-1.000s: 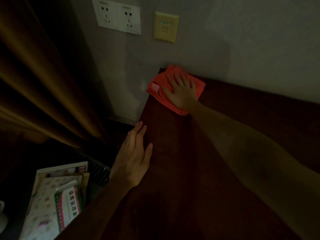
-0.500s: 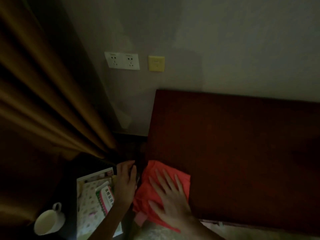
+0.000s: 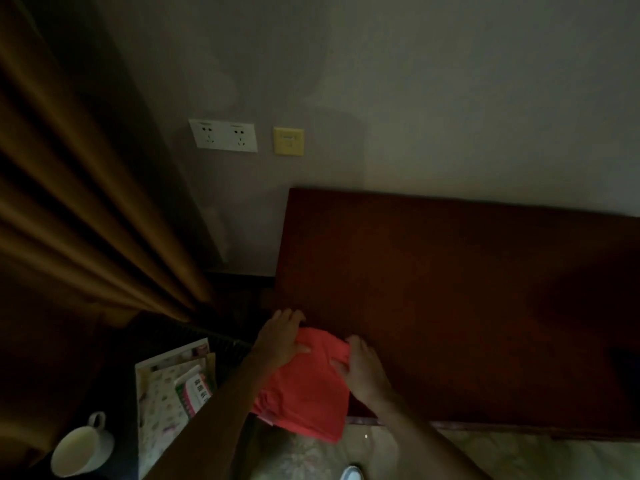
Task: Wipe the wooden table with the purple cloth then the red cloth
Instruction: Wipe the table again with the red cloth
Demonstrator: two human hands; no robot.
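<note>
The red cloth lies at the near left corner of the dark wooden table, its lower part hanging over the front edge. My left hand holds the cloth's left upper side at the table's left edge. My right hand grips the cloth's right upper edge, where a fold is raised. No purple cloth is in view.
A brown curtain hangs at the left. Below it stand a white cup and a box of papers and packets. Wall sockets and a yellow plate sit above the table. A shoe tip shows on the floor.
The red cloth went from the far left corner to the near left corner. My left hand has come onto the cloth, and both hands now hold it, bunched and partly over the edge.
</note>
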